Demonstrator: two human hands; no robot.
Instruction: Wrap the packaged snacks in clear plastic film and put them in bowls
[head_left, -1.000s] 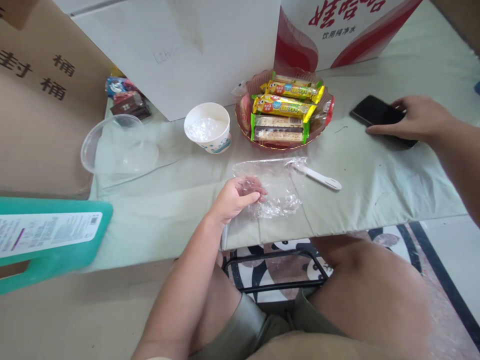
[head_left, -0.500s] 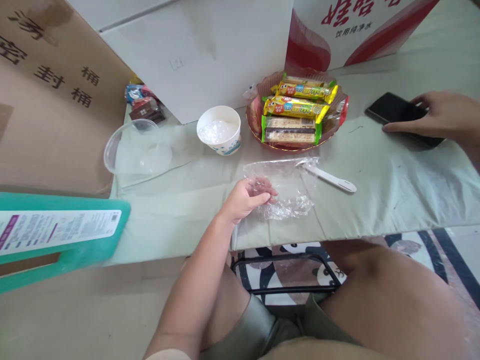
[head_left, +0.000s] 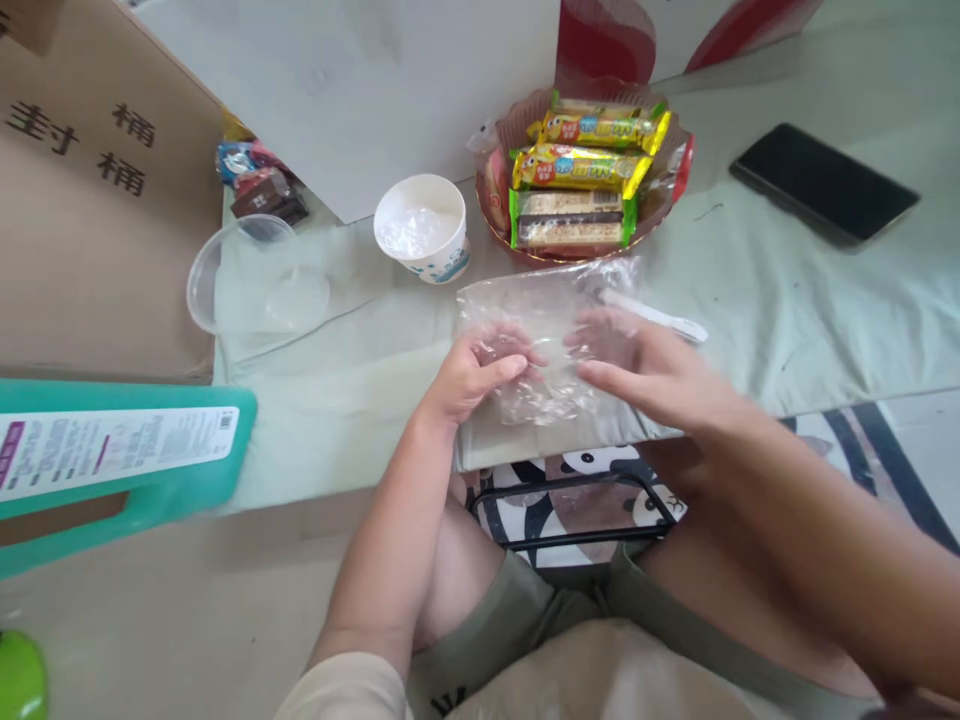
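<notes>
A crumpled clear plastic bag (head_left: 551, 290) lies at the table's front edge. My left hand (head_left: 480, 370) is closed on its left side, the thumb in front and the fingers showing through the film. On the right side of the bag, my right hand (head_left: 652, 365) is slightly blurred, thumb and fingers apart, with nothing gripped between them. Whether its fingertips touch the film I cannot tell. Behind that hand a white plastic utensil (head_left: 679, 325) shows its handle; its other end is under or behind the bag.
Behind the bag stand a paper cup (head_left: 442, 255) with clear film inside and a basket (head_left: 499, 235) of wrapped snack bars. A dark phone (head_left: 825, 185) lies right. Left are a clear plastic bowl (head_left: 202, 290), a cardboard box (head_left: 97, 260) and a green container (head_left: 232, 440).
My right hand has let go of the phone and come left to the bag. The phone stays on the cloth. My left hand keeps hold of the bag. The view has tilted down.
</notes>
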